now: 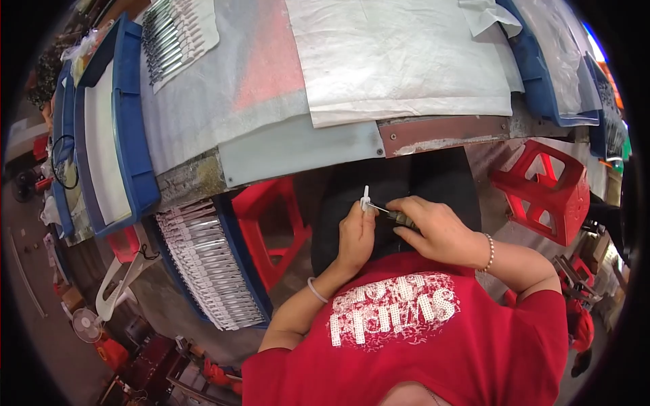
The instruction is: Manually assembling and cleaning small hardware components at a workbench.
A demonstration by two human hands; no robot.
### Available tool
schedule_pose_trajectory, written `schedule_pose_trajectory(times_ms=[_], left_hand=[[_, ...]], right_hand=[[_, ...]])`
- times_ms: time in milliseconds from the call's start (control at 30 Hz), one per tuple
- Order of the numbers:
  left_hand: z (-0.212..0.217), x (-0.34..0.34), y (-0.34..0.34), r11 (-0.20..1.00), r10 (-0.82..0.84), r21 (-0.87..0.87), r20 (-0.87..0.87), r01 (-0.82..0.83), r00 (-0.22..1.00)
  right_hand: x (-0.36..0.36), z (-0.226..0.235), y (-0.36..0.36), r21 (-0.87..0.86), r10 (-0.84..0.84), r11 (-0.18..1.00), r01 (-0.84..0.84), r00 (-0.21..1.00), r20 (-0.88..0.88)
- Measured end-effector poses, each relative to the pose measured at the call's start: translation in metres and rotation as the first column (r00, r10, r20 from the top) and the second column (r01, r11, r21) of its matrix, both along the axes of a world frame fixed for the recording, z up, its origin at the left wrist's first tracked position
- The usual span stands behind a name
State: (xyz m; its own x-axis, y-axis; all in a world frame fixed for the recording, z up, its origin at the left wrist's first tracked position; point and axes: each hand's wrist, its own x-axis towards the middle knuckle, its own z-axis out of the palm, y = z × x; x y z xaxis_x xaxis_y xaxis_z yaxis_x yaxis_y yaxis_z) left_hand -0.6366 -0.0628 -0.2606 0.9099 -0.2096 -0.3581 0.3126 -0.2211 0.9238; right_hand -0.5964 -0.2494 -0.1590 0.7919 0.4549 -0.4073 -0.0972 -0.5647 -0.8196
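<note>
You are holding a small white plastic piece with a short upright stem (366, 200) over your lap, just below the edge of the worktable (298, 145), and your left hand (357, 237) is pinching it from below with the fingers closed tight around its base. Your right hand (439, 230) is gripping a slim dark-handled tool with a thin metal tip (391, 214), fingers curled shut around the handle, and the tip is meeting the side of the white piece. The piece is looking light and stiff, probably a little brittle at the thin stem, so you are doing well to hold it low at the thicker base and not by the stem; it is small enough to slip if your pinch loosens. To your left, a long blue plastic tray (244, 271) is carrying rows of similar white and silver parts (206, 264), and a red plastic stool (271, 230) is standing between that tray and your knees, so a reach to the tray is going past it. Another red plastic stool (542, 189) is sitting to your right. On the table, pale sheets (399, 61) are covering most of the top, with blue bins (132, 122) at its left end.
</note>
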Motion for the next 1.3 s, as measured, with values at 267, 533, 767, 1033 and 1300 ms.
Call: schedule_pose_trajectory(times_ms=[267, 533, 767, 1033, 1300], left_hand=[[0.021, 0.006, 0.004, 0.912, 0.004, -0.368, -0.426, -0.178, 0.905], [0.018, 0.003, 0.000, 0.942, 0.029, -0.299, -0.379, -0.152, 0.925], [0.010, -0.001, -0.008, 0.993, -0.039, 0.117, 0.064, 0.031, 0.997], [0.002, 0.006, -0.008, 0.986, -0.067, 0.160, 0.172, 0.039, 0.983], [0.003, 0.005, -0.009, 0.989, -0.041, 0.146, 0.228, 0.008, 0.973]], right_hand=[[-0.018, -0.005, -0.007, -0.038, 0.014, 0.999, 0.001, 0.922, 0.388], [-0.021, -0.014, -0.009, 0.072, -0.087, 0.995, 0.069, 0.950, 0.300], [-0.020, -0.022, 0.000, -0.207, 0.106, 0.978, 0.006, 0.844, 0.526], [-0.004, -0.011, 0.003, -0.338, 0.307, 0.926, -0.167, 0.855, 0.418], [-0.001, -0.039, -0.006, 0.163, -0.161, 0.971, 0.174, 0.983, -0.092]])
